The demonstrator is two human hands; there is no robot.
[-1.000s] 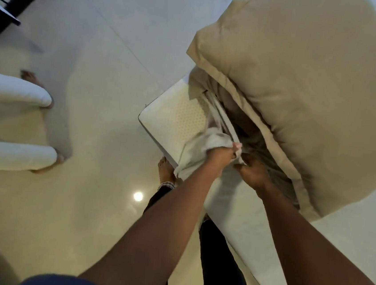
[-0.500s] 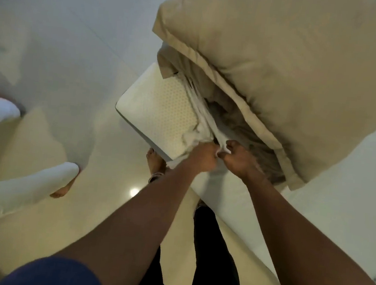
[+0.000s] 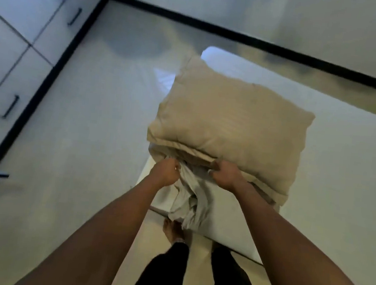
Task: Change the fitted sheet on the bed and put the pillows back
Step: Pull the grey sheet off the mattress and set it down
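Head view, person standing at a mattress corner. Pillow (image 3: 228,121): tan, lying flat on the mattress (image 3: 331,180) near its L edge, one corner overhanging twd the floor (image 3: 76,154). Tan fold (image 3: 181,153): second layer of tan cloth directly under the pillow's near edge; whether it is pillowcase or other bedding cannot be told. Sheet (image 3: 189,198): pale grey-white, bunched, emerging from beneath the tan fold and draping down over the mattress's near edge, its lower end hanging just above a bare foot (image 3: 173,230). L grip (image 3: 166,171): clenched, grasping the sheet's upper L part, fingers curled tight. R grip (image 3: 224,175): clenched on the sheet's upper R part, knuckles touching the tan fold and the pillow's near edge. Both forearms extended fwd, grips near each other w/ the bunched sheet btwn them. Wardrobe (image 3: 19,38): white doors w/ dark handles, far L. Skirting (image 3: 262,41): black strip along the wall base. Trousers (image 3: 169,270): dark, bottom ctr.
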